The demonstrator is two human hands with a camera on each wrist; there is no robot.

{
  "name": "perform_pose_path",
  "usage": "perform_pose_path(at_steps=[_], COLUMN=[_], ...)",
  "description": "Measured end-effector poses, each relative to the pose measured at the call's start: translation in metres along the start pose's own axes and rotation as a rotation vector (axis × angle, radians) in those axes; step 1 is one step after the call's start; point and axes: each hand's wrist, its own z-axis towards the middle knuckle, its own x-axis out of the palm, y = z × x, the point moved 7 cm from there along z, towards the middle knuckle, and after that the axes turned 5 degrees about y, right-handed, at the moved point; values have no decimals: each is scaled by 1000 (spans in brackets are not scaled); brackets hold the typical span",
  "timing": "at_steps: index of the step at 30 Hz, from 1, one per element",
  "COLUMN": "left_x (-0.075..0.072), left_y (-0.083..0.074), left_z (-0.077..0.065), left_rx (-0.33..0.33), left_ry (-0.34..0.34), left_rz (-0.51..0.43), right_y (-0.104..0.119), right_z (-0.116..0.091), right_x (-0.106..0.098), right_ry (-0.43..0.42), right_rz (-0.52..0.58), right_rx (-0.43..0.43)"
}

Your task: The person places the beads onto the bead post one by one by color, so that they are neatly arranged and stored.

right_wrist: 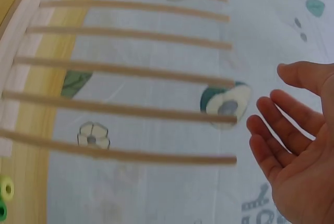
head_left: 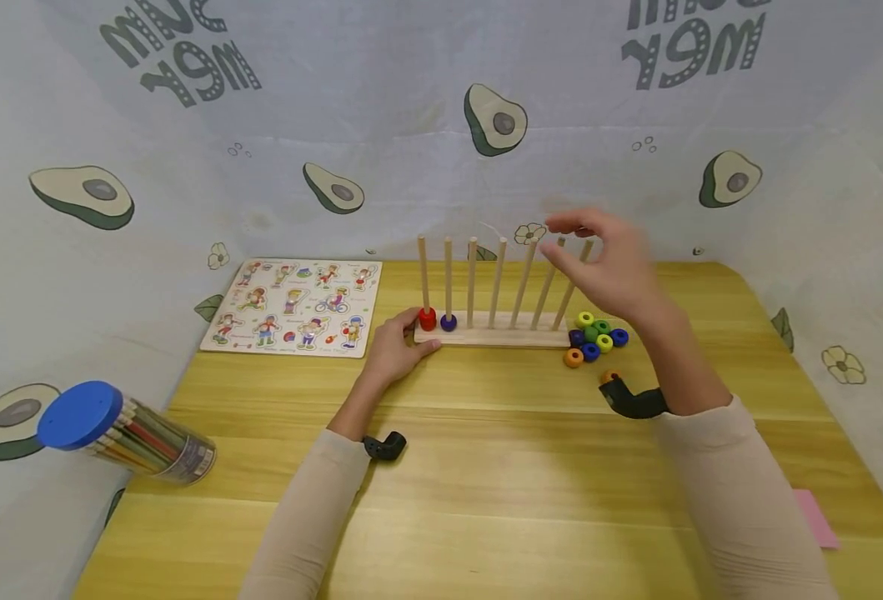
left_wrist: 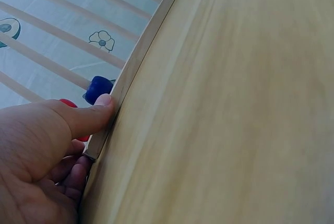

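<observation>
A wooden peg rack (head_left: 504, 337) with several upright pegs stands on the table. Red beads (head_left: 428, 319) sit low on its leftmost peg, and a blue bead (head_left: 449, 322) is on the peg beside it. My left hand (head_left: 393, 350) grips the rack's left end; in the left wrist view the thumb (left_wrist: 96, 117) lies along the base's front. My right hand (head_left: 612, 265) is raised by the tops of the right-hand pegs, fingers apart from the thumb. The right wrist view shows nothing in that hand (right_wrist: 300, 130). Loose coloured beads (head_left: 591, 332) lie by the rack's right end.
A picture puzzle board (head_left: 291, 308) lies left of the rack. A clear jar of pencils with a blue lid (head_left: 81, 414) lies at the table's left. An orange bead (head_left: 610, 377) is near the right wrist. Pink paper (head_left: 816, 518) lies at the right edge.
</observation>
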Motion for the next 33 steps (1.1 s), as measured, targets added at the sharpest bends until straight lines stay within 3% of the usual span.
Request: perform_pose_path(at_steps=[6, 13, 22, 33], left_x=[-1, 0, 0, 0], left_y=[0, -1, -2, -3], left_z=[-1, 0, 0, 1], left_rx=[1, -12, -23, -18], left_ry=[-4, 1, -1, -5], left_rz=[-6, -13, -2, -8], right_y=[-23, -63, -116, -156], right_z=[-25, -57, -91, -108], right_x=[-28, -39, -25, 3], right_ry=[-57, -25, 81, 179], right_rz=[-22, -38, -72, -64], right_rx=[50, 180, 303, 326])
